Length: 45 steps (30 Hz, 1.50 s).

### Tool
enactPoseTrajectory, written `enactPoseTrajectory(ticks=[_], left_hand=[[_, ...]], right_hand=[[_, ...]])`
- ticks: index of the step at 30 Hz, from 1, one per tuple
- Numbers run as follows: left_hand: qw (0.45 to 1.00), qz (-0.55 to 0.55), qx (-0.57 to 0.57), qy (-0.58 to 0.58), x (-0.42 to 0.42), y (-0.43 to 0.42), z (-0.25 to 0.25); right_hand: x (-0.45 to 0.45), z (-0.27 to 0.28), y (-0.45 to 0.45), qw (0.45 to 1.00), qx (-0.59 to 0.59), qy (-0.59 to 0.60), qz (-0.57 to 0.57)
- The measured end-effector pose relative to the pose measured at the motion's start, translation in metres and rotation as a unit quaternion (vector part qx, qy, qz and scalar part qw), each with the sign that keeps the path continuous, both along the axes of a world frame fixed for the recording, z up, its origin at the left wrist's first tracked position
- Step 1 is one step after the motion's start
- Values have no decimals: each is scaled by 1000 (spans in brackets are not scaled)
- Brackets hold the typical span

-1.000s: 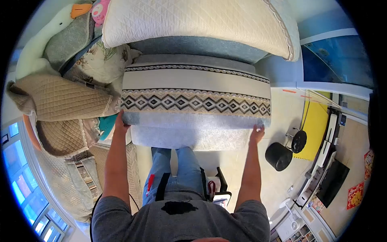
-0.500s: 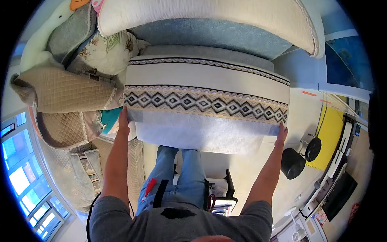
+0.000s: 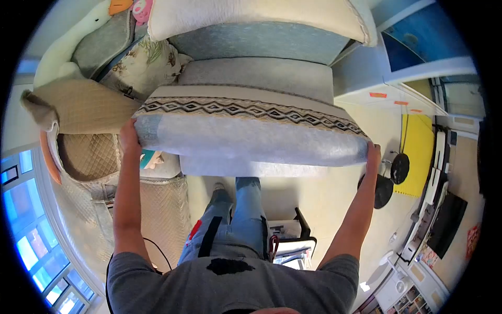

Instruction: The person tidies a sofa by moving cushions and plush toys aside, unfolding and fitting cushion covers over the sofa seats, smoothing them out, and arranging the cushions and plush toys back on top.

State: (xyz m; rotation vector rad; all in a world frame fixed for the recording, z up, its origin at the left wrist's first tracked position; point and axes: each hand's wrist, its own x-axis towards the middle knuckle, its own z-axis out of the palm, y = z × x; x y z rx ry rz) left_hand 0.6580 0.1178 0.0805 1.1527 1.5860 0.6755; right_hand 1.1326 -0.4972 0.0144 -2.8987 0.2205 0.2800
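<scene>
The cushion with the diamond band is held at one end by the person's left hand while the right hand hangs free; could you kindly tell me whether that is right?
Not quite: the right hand is not free. The head view shows it holding the other end of the cushion. The left hand and the diamond band are as you say.

I've got bright windows (image 3: 39, 243) on my left, pale floor (image 3: 314, 201) below, black stool (image 3: 385, 192) right, near a yellow mat (image 3: 417, 157) (seriously loud).
</scene>
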Motion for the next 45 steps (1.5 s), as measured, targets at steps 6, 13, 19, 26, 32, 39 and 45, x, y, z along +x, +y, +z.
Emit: enactPoseTrajectory(ticks=[6,13,19,26,32,39,45], left_hand=[[993,-66,-93,3,-70,-3,27],[837,-363,123,390,-91,-41,-78],[917,-325,72,219,-85,-13,-65],[647,-623,116,424,-122,-24,-54],[559,-669,260,416,-132,-91,-26],[539,-684,334,360,-122,-106,-14],[534,-702,332,334,-119,-104,-13]], right_hand=[[-65,71,-17,994,101,-14,-32],[-160,-1,84,868,460,15,188],[-227,-12,126,954,152,-120,228],[-250,-18,102,967,181,-19,180],[-316,-8,152,928,219,-293,75],[-501,53,302,770,348,-201,496],[-408,-50,264,752,475,-21,456]])
